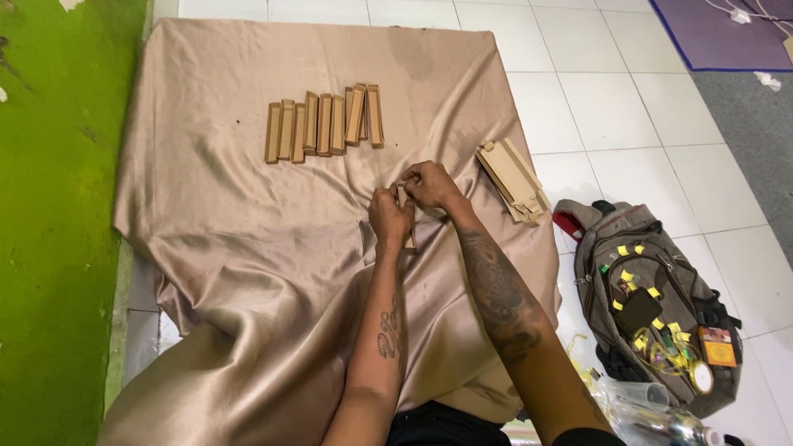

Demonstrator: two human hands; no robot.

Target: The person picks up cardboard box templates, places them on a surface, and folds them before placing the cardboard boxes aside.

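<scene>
Both hands meet mid-cloth: left hand and right hand pinch one small cardboard box between them, looks like mid-fold. Under them lies the tan satin cloth. Right of the hands sits a backpack. Beyond them, a row of finished boxes; near the right hand, flat blanks. Next probably needs flaps tucked squarely.

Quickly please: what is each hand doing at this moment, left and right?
Left hand: closed on the narrow cardboard box, gripping its middle.
Right hand: closed, fingers pinching the top end of the same box.
</scene>
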